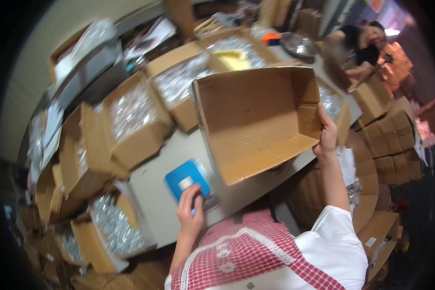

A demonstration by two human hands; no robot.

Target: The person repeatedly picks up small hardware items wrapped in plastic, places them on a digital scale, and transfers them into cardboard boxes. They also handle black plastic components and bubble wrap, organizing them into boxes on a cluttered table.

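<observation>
My right hand (326,133) grips the right end of an open cardboard box (249,111). The box is held up over the table and tilted so its bare brown inside faces me. Lower left of it, my left hand (190,210) is at the near edge of a flat blue square (182,175) with a small white piece on it. The left fingers are curled, and a small bright blue bit shows by them. What they hold is too blurred to make out. Beside the blue square lies something clear, partly under the box's lower left corner.
On the grey-white table (150,193) stand cardboard boxes (137,125) of clear plastic packets, arced from left to far side. Another packet-filled box (116,227) is at near left. A round metal bowl (298,44) sits at the back. A person (357,48) is at far right, near stacked cardboard (391,145).
</observation>
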